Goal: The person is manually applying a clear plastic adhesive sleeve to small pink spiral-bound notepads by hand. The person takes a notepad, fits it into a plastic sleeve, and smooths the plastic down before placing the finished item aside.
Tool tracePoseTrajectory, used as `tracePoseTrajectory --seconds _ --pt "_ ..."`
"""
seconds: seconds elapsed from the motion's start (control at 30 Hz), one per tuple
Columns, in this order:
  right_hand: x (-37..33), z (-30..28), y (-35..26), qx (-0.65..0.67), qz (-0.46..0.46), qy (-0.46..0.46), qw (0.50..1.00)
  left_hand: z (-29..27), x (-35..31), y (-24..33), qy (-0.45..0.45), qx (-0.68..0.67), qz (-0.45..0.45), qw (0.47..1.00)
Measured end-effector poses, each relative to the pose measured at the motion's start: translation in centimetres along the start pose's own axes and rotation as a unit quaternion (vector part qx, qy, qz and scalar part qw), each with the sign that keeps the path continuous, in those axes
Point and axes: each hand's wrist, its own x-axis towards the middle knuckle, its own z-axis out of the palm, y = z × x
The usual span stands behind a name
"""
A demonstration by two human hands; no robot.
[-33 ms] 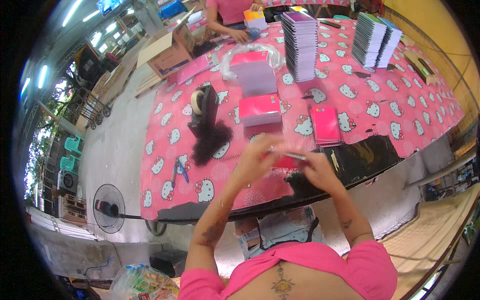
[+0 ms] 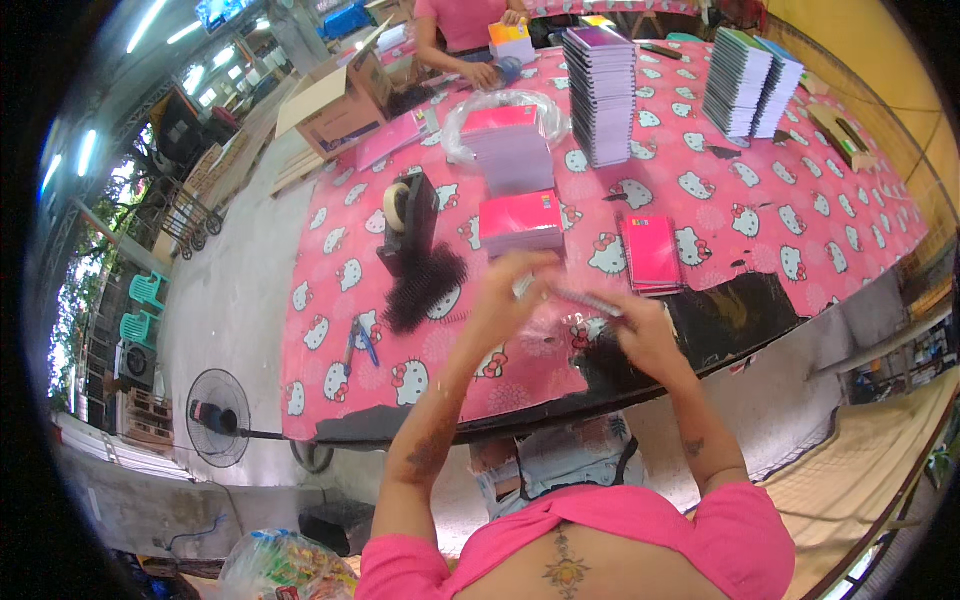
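Observation:
Over the near side of the table, my right hand (image 2: pixel 648 332) grips a thin notebook (image 2: pixel 588 299) by its right end, held almost edge-on. My left hand (image 2: pixel 512 296) is at the notebook's other end, fingers curled and blurred; what they pinch is hidden. A small pale patch shows by those fingers. Just beyond stands a short stack of pink-covered notebooks (image 2: pixel 521 222). Right of it lie a few pink notebooks (image 2: pixel 652 254) with dark spiral edges. A heap of black spiral binding coils (image 2: pixel 428 290) lies left of my left hand, against a black tape dispenser (image 2: pixel 410 222).
A blue-handled tool (image 2: pixel 366 342) lies at the left. Farther back rise a taller pink stack (image 2: pixel 508 150) ringed by clear plastic, a tall spiral notebook stack (image 2: pixel 602 100) and green-topped notebooks (image 2: pixel 735 85). Across the table a co-worker's hand (image 2: pixel 480 75) rests near a cardboard box (image 2: pixel 345 110).
The held notebook has tilted more edge-on, and its pink cover no longer shows below my hands. My left hand has shifted slightly; my right hand keeps its grip.

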Motion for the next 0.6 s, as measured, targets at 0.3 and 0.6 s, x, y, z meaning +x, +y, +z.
tracePoseTrajectory --seconds 0.3,0.6 --pt "1.5 -2.6 8.5 -0.451 0.012 -0.007 0.893 -0.4 2.5 -8.1 -0.017 0.346 0.046 0.937" --pt "-2.8 5.5 2.4 0.245 0.098 0.015 0.965 1.8 -6.9 2.8 -0.075 0.226 0.015 0.971"
